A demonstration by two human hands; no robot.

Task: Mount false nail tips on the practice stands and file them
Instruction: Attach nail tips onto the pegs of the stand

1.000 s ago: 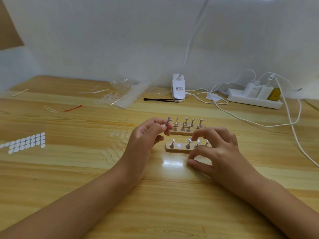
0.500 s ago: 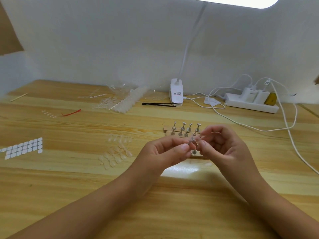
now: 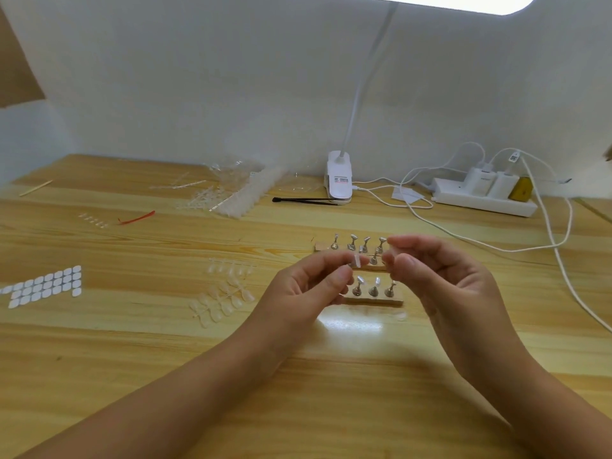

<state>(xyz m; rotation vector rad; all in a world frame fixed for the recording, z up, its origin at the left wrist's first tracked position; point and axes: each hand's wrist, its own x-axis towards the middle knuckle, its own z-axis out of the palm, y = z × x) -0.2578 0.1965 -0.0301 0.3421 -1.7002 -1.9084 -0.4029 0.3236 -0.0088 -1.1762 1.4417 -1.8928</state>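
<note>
Centre-left, loose nail tips (image 3: 225,294) lay on the table (image 3: 132,359). Mid-frame, L hand (image 3: 311,286) pinched a clear tip (image 3: 357,261) above the near stand base (image 3: 394,301). R hand (image 3: 443,279), joined to it 0.5 s before, had drawn off right, fingers curled; holding anything? Can't tell. Tip prob. mounted, filing next.

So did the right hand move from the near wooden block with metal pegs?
Yes. The right hand went up: it was down around the near wooden block with metal pegs, and now its fingers are above it.
</note>
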